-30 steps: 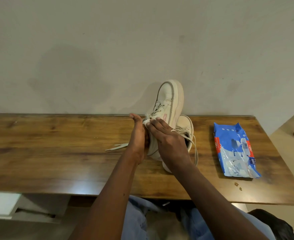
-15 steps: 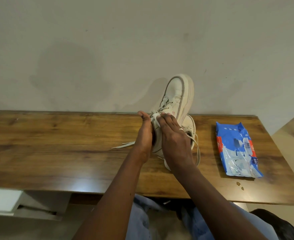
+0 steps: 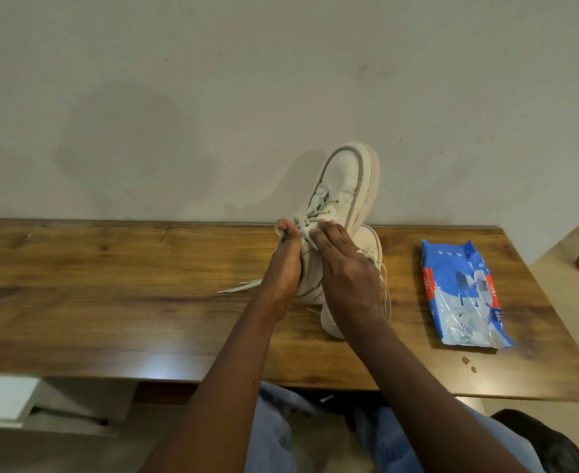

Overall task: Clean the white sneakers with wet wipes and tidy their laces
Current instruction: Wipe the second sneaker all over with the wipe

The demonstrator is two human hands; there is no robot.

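White sneaker (image 3: 344,179) stands toe-up between the hands: left hand (image 3: 283,264) grips its side, right hand (image 3: 346,268) presses wipe (image 3: 310,235) onto laces (image 3: 315,213).

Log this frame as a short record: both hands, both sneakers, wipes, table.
left hand: grips raised sneaker, toe up
right hand: presses wet wipe by its laces
second sneaker: lies on table, behind the hands
loose lace: trails left across table
wipes pack: flat on table, right of sneakers, untouched

A home room: wooden table (image 3: 110,302) against a plain painted wall (image 3: 178,97)
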